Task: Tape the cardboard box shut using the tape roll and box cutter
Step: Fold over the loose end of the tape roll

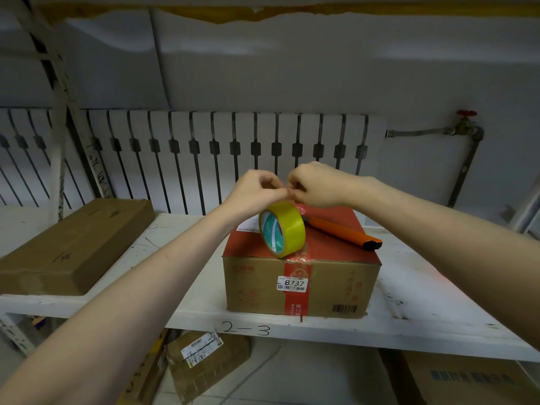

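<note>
A brown cardboard box (301, 285) with a red top and a white label stands on the white shelf (187, 305). On its top a yellow tape roll (282, 229) stands on edge, and an orange box cutter (342, 231) lies to the right of it. My left hand (257, 191) and my right hand (315, 185) meet just above the roll, fingertips pinched together at the roll's upper rim. Whether they hold the tape's loose end is too small to tell.
A long flat cardboard box (73, 244) lies on the shelf at the left. A white radiator (204, 153) and a pipe with a red valve (467, 121) stand behind. Below the shelf are a taped parcel (204, 363) and another carton (461, 381).
</note>
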